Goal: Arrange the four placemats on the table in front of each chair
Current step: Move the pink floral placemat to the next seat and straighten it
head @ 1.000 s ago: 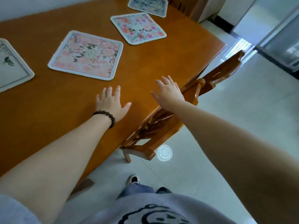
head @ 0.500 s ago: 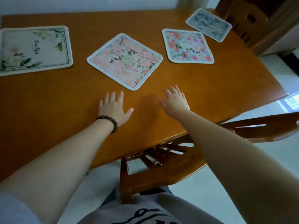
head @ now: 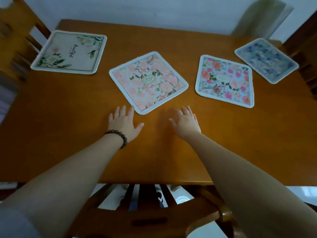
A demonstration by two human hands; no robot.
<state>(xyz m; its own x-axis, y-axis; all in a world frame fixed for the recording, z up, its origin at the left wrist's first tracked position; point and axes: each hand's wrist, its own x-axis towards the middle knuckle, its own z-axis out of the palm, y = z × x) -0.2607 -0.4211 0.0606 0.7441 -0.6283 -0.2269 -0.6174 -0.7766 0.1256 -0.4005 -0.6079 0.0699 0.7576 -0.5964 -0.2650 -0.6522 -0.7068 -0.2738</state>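
Several square placemats lie on the orange-brown table (head: 171,162). A cream mat with green leaves (head: 70,52) sits at the far left. A pale pink floral mat (head: 148,81) lies in the middle, turned like a diamond. A brighter mat with red and pink flowers (head: 225,79) lies to its right, and a blue-grey mat (head: 266,60) at the far right. My left hand (head: 122,123), with a bead bracelet, hovers open just short of the pink mat's near corner. My right hand (head: 186,121) is open beside it, fingers spread, holding nothing.
A wooden chair (head: 154,212) is tucked under the near table edge below my arms. Another wooden chair back (head: 15,42) stands at the far left, and a dark wooden chair (head: 305,48) at the far right. A white wall runs behind the table.
The view has swung from the table's right end to face it squarely. Both hands have moved forward over the table toward the pink mat, staying open.
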